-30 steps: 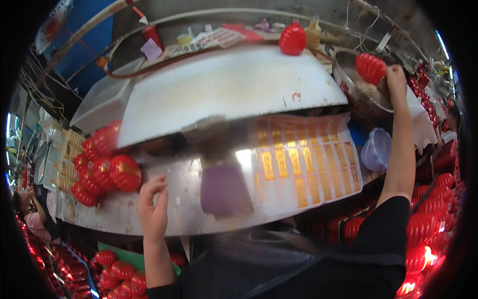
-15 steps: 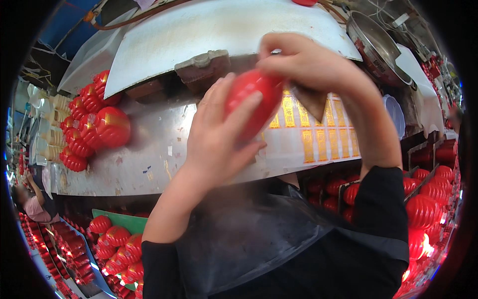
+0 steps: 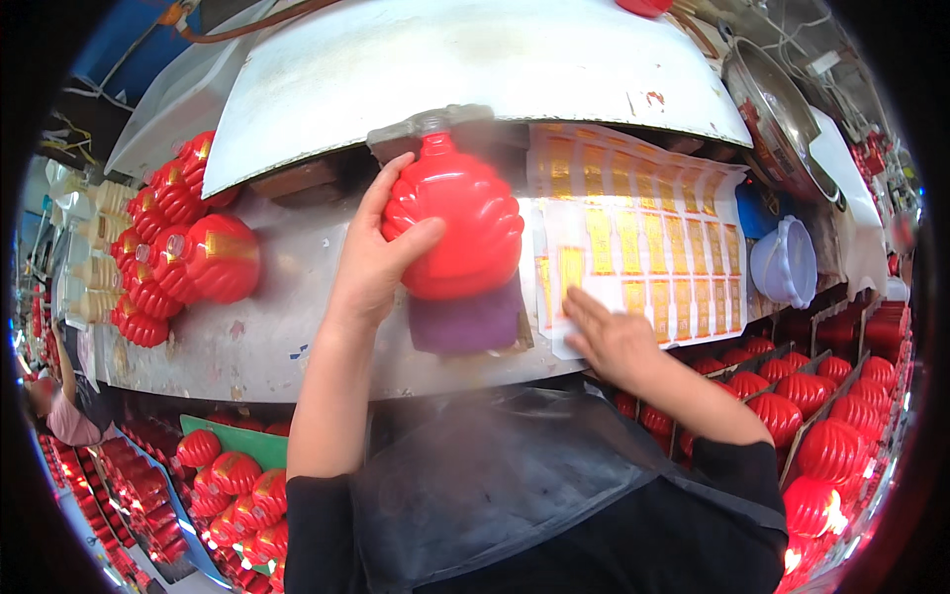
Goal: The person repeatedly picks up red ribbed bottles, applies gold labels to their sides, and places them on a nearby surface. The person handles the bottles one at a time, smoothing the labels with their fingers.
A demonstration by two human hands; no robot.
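Note:
A glossy red bottle (image 3: 457, 228) with ribbed sides and a short neck lies on its broad side, its neck pointing away from me. My left hand (image 3: 381, 238) grips its left side, thumb across the front. Beneath the bottle's lower end shows a dark purple pad (image 3: 465, 322). To the right lies a white sheet (image 3: 584, 342) bearing rows of gold labels. My right hand (image 3: 618, 342) is at the sheet's near left part, its fingertips on the lower end of one gold label (image 3: 571, 265), which sits out of line with the rows. The right thumb is hidden.
Several red bottles (image 3: 223, 257) are grouped at the table's left. A raised white board (image 3: 475, 59) spans the back. A pale blue basin (image 3: 785, 262) and a metal pan (image 3: 772, 104) are at the right. Crates of red bottles (image 3: 777, 416) line the floor. Another person (image 3: 74, 411) is at far left.
My right hand has left the bottle's top and come down to the label sheet. The bottle has been lowered onto the pad and turned, with my left hand still on it.

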